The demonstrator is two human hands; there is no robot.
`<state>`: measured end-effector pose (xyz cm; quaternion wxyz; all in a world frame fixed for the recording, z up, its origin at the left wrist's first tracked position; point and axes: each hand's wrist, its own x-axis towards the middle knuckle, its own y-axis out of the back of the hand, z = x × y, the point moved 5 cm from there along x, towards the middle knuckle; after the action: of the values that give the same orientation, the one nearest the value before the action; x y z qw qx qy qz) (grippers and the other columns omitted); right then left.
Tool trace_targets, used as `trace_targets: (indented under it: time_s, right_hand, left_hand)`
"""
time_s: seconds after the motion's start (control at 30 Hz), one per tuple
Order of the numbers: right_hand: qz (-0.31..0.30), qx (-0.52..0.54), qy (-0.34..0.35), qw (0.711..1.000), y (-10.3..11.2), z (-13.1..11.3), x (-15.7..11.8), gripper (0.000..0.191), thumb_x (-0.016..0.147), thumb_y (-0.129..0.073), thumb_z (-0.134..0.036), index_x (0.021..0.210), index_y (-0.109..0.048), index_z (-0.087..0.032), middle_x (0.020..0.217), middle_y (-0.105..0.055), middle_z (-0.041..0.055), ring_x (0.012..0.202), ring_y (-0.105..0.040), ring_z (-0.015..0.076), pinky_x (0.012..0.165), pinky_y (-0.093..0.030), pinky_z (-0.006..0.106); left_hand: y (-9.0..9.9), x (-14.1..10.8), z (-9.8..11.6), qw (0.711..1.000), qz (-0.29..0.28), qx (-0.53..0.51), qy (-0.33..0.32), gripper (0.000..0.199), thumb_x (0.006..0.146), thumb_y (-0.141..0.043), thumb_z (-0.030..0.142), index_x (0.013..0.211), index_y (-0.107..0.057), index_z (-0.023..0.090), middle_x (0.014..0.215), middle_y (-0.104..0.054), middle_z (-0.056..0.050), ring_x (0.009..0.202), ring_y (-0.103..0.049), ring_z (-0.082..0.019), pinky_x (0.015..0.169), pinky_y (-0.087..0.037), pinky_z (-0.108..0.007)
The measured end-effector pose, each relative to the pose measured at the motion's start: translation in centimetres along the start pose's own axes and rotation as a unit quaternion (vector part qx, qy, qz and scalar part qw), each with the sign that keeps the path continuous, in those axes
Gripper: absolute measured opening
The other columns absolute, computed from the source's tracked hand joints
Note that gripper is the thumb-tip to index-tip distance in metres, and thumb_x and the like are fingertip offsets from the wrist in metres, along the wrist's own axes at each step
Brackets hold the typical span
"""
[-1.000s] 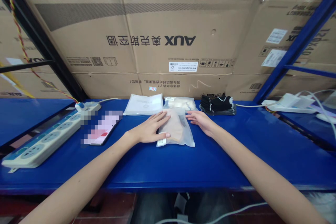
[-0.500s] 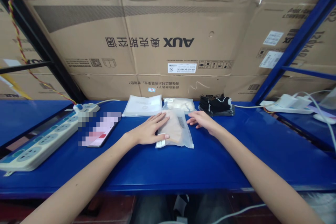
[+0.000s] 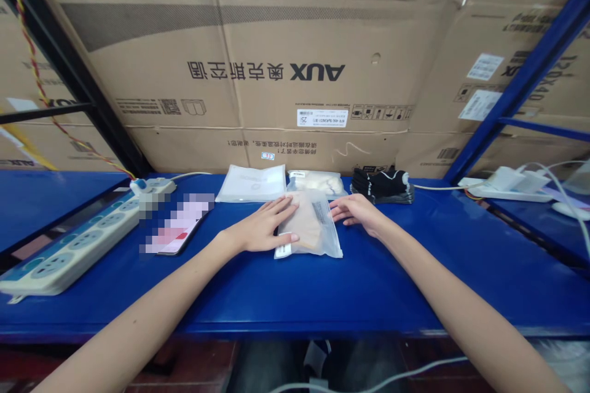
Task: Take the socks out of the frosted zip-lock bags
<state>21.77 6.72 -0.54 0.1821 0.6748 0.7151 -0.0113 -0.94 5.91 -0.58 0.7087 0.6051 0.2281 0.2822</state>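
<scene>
A frosted zip bag (image 3: 318, 221) with something beige inside lies on the blue table, a small white label at its near left corner. My left hand (image 3: 265, 225) rests flat on the bag's left part, fingers spread. At the bag's right edge is my right hand (image 3: 357, 214), its fingers loosely curved and apart, the tips at or just touching the edge. Behind the bag lies another clear bag (image 3: 318, 182) with cream-coloured contents. A flat white plastic bag (image 3: 252, 184) is to its left, and a stack of black and grey socks or gloves (image 3: 381, 185) to its right.
A phone (image 3: 184, 227) lies left of my arm, its screen blurred out. Beyond it runs a long power strip (image 3: 83, 242). Another power strip with white plugs (image 3: 507, 181) sits at the right. Cardboard boxes (image 3: 276, 31) wall off the back, between metal shelf posts.
The view has shifted slightly. My right hand's fingers have come a little closer to the bag's right edge; my left hand stays on the bag.
</scene>
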Motion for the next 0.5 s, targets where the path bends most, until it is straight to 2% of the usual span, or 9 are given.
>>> trace_targets:
  time_s: [0.13,0.23,0.37,0.43,0.5]
  right_hand:
    - [-0.084,0.021,0.026,0.996,-0.5,0.3,0.2,0.019,0.081,-0.052,-0.012,0.088,-0.070,-0.014,0.081,-0.074,0.0084,0.066,-0.067,0.0123,0.049,-0.042,0.017]
    - [-0.135,-0.015,0.123,0.983,-0.9,0.3,0.6,0.017,0.077,-0.059,-0.015,0.090,-0.071,-0.016,0.083,-0.073,0.0051,0.069,-0.066,0.0137,0.055,-0.046,0.021]
    - [-0.083,-0.156,0.300,0.937,-0.8,-0.3,0.6,0.015,0.077,-0.064,-0.023,0.089,-0.073,-0.019,0.093,-0.073,0.0041,0.089,-0.065,0.0211,0.081,-0.051,0.033]
    - [-0.062,-0.204,0.330,0.920,-0.9,-0.3,0.5,0.018,0.084,-0.059,-0.031,0.090,-0.073,-0.021,0.096,-0.073,0.0040,0.095,-0.065,0.0235,0.088,-0.049,0.037]
    - [-0.053,-0.227,0.322,0.918,-0.9,-0.1,0.7,0.031,0.093,-0.047,-0.035,0.085,-0.074,-0.021,0.094,-0.073,0.0046,0.094,-0.065,0.0241,0.090,-0.048,0.039]
  left_hand:
    - [0.2,-0.1,0.1,1.000,0.009,0.001,-0.006,0.082,0.093,-0.034,0.068,0.154,-0.017,0.017,0.160,-0.008,-0.013,0.148,-0.007,-0.031,0.119,-0.015,-0.047]
    - [0.3,-0.2,0.3,1.000,0.013,0.000,-0.004,0.083,0.093,-0.034,0.068,0.154,-0.015,0.015,0.160,-0.007,-0.015,0.148,-0.007,-0.030,0.119,-0.016,-0.045]
    - [0.3,-0.2,0.0,0.999,0.028,0.000,0.018,0.082,0.094,-0.031,0.067,0.154,-0.015,0.013,0.159,-0.011,-0.018,0.147,-0.013,-0.033,0.118,-0.020,-0.046]
    - [0.2,0.0,-0.6,0.998,0.046,0.003,0.043,0.080,0.095,-0.029,0.065,0.153,-0.017,0.012,0.158,-0.015,-0.020,0.146,-0.016,-0.035,0.116,-0.022,-0.048]
    - [0.1,0.1,-1.3,0.995,0.064,0.012,0.078,0.079,0.095,-0.030,0.064,0.150,-0.025,0.007,0.157,-0.019,-0.023,0.145,-0.017,-0.037,0.116,-0.023,-0.051]
